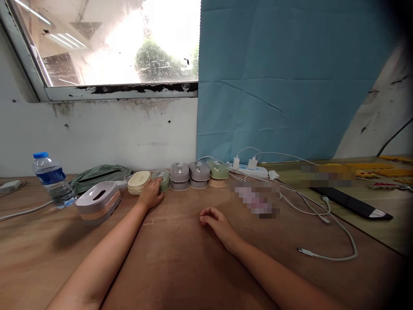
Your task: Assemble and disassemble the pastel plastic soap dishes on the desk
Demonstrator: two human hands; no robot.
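Note:
My left hand (151,194) reaches to the back of the table, its fingers stretched onto the front of a small green lidded box (163,176). Just left of it, beside my thumb side or palm edge, is a stack of cream lids or shallow trays (138,181). My right hand (215,218) rests on the tabletop at the middle with loosely curled fingers, thumb apart from them, and holds nothing. Continuing the row to the right are two grey lidded boxes (180,174) (198,173) and a green-lidded box with a peach base (218,172).
At left stand a water bottle (53,181), a green pouch (103,175) and a pale slotted box with a peach band (98,200). White cables (342,258) trail from a power strip (254,171) at right, near a long black object (351,204). Two blurred patches hide items.

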